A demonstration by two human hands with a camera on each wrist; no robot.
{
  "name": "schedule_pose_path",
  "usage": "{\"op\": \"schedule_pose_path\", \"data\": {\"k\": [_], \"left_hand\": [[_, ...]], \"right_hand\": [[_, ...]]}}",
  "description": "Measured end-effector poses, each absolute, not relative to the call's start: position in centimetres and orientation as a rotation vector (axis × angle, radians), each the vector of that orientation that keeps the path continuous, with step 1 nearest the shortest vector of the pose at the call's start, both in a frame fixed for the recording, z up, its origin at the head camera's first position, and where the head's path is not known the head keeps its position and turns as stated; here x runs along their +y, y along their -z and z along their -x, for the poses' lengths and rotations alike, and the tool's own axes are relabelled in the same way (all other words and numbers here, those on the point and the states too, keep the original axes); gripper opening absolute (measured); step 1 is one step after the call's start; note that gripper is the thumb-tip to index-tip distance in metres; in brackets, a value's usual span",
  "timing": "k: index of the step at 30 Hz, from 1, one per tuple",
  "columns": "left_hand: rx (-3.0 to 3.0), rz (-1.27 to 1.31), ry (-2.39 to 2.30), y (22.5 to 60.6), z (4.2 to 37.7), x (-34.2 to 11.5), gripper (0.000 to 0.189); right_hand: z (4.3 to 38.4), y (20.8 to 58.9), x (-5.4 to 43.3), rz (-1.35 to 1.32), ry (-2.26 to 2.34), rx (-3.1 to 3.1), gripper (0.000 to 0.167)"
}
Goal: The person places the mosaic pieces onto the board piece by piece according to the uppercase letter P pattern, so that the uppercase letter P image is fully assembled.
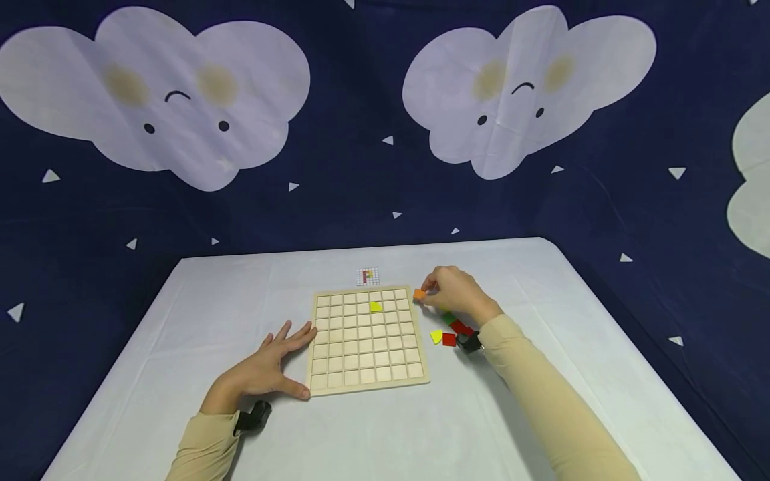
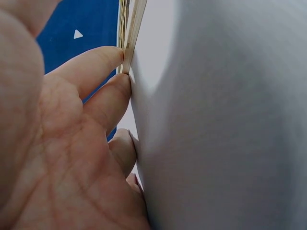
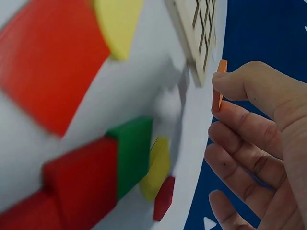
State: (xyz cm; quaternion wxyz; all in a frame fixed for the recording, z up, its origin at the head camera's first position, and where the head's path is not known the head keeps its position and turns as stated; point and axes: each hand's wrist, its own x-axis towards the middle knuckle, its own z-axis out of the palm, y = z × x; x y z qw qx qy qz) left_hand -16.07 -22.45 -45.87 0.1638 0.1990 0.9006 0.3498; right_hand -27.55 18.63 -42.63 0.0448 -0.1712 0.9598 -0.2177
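Between thumb and finger my right hand [image 1: 456, 290] pinches an orange square tile [image 1: 419, 294], just off the upper right corner of a wooden grid board [image 1: 369, 391]. In the right wrist view the orange tile [image 3: 219, 86] is held on edge, above the table. My left hand [image 1: 265, 366] is spread at the board's left side, its fingertips and thumb touching the rim. The left wrist view shows two fingertips against the board's edge [image 2: 135, 28]. One yellow tile [image 1: 375, 306] with a curved side lies in a cell of the board's upper part.
Right of the board lie a yellow rounded tile [image 1: 436, 337], a red square tile [image 1: 448, 339] and a row with a green tile [image 1: 448, 318] and red tiles [image 1: 460, 327], partly under my right wrist. A small printed pattern card [image 1: 368, 276] sits behind the board on the white table [image 1: 271, 287].
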Motion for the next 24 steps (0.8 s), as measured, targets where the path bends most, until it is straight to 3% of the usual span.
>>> {"op": "schedule_pose_path", "data": {"k": [24], "left_hand": [[2.582, -0.569, -1.012, 46.2, 16.1, -22.7, 0.128]], "right_hand": [[27.9, 42.6, 9.9, 0.781, 0.717, 2.795, 0.02]]}}
